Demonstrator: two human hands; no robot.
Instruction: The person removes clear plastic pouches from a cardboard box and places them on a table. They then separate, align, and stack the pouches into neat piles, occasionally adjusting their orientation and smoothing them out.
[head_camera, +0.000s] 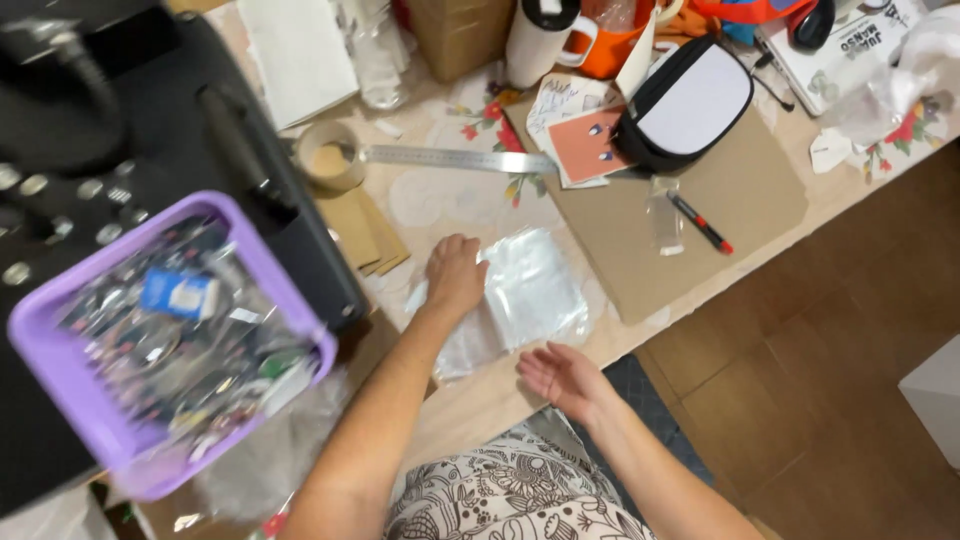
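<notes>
Overhead, from the head camera I am watching remotely, the left hand (455, 275) lies palm down, fingers loosely curled, pressing on the left edge of a stack of clear plastic bags (520, 300) that sits flat on the table (470, 400) near its front edge. It grips nothing; it only rests on the plastic. The right hand (560, 375) hovers just beside the lower right corner of the bags, palm turned up and fingers spread wide, holding nothing, and I cannot tell whether its fingertips touch the plastic. To the left of the bags, a lilac plastic tray (70, 400) heaped with small glossy items stands on a black machine (200, 130) that fills the upper left of the view. Beyond the left hand lie a roll of tape (330, 155) and a steel ruler (455, 158), end to end, with brown paper envelopes (375, 235) fanned out below the roll. Right of the bags a sheet of brown cardboard (730, 200) carries a red and black pen (700, 222) and a small clear sleeve (665, 215), close together. A black pouch with a white face (685, 100) rests on the far corner of the cardboard, beside an orange card (585, 145). An orange mug (610, 45) and a white tumbler (535, 40) stand at the back. A patterned garment (510, 490) shows at the bottom edge.
</notes>
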